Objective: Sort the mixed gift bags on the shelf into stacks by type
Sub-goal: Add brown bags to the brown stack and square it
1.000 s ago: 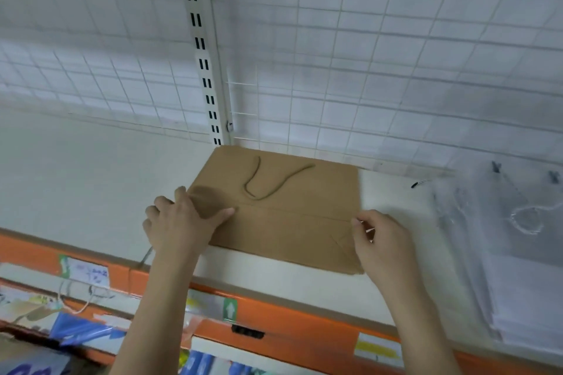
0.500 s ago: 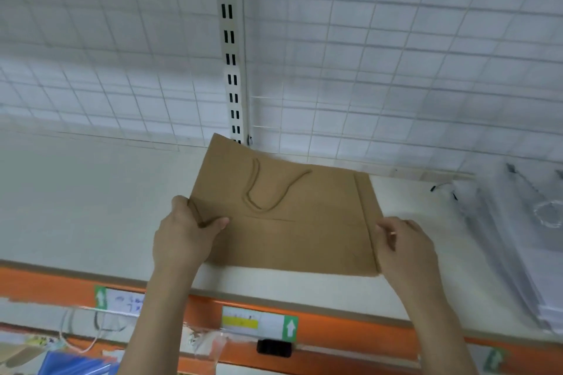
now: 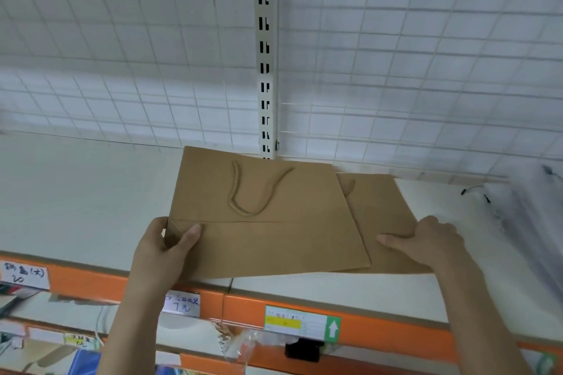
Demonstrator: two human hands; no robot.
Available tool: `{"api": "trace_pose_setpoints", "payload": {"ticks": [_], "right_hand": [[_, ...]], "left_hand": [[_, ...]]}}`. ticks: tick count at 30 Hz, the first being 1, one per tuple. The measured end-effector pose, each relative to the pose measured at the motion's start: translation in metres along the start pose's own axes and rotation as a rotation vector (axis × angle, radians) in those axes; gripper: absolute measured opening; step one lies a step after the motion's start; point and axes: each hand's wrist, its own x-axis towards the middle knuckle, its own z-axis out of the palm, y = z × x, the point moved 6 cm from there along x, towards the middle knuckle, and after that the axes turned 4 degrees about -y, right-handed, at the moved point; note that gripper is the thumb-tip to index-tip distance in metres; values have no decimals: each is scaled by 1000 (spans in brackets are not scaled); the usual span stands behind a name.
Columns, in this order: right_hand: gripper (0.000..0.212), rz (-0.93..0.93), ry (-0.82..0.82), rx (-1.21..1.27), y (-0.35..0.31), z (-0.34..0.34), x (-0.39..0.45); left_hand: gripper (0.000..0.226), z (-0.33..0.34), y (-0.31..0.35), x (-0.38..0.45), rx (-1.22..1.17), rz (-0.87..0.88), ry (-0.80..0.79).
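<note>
Pinched at its near-left corner by the left hand (image 3: 166, 256), with the thumb laid on top and the fingers curled round the edge, the upper flat brown kraft-paper gift bag (image 3: 262, 222) is held slightly skewed on the white shelf board (image 3: 76, 201), its twisted brown paper cord handle (image 3: 253, 192) lying in a loose U on the upper face. A second flat brown paper bag (image 3: 384, 222) is seen beneath it, uncovered along its right side, and is pressed down by the right hand (image 3: 426, 243), whose fingers are laid out nearly straight on the paper, with nothing grasped. Both bags lie near the middle of the shelf, their far edges close to the white wire grid back panel (image 3: 396, 70) and to the foot of the slotted white metal upright (image 3: 265, 55). At the far right of the shelf a blurred stack of translucent clear plastic bags (image 3: 530, 222) is seen, apart from the brown bags, with thin dark cords (image 3: 472, 192) showing at its left side. Along the front of the shelf an orange metal edge rail (image 3: 380, 332) is fitted, on which a white and yellow price label with a green arrow (image 3: 301, 323) and handwritten white paper tags (image 3: 24, 274) are fixed. Lower shelves with indistinct goods are glimpsed below.
</note>
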Motion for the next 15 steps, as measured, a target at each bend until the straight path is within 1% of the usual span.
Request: {"api": "trace_pose_setpoints", "payload": {"ticks": [1,3,5,6,9,10,12,15], "right_hand": [[101,-12,-25,38,-1,-1,2],[88,-51,-55,138,-5,-4,0],[79,-93,-42,228,-10,-6,-4],[73,-118,-12,252,-12,-8,-7],[42,-223,106,295,-12,-22,-20],[36,-260,130,325,-9,-28,-26],[30,-336,179,402,1,-42,-36],[24,-425,293,566,25,-71,-52]], "left_hand": [[18,-1,0,-1,-23,-4,-5],[19,0,0,-3,-87,-11,-15],[20,3,3,-4,-149,-17,-29],[20,6,5,-4,-177,-18,-43],[17,23,13,-8,-264,-27,-97],[16,30,17,-9,-296,-29,-112],[13,45,26,-11,-360,-35,-139],[6,66,40,-14,-406,-30,-172]]}}
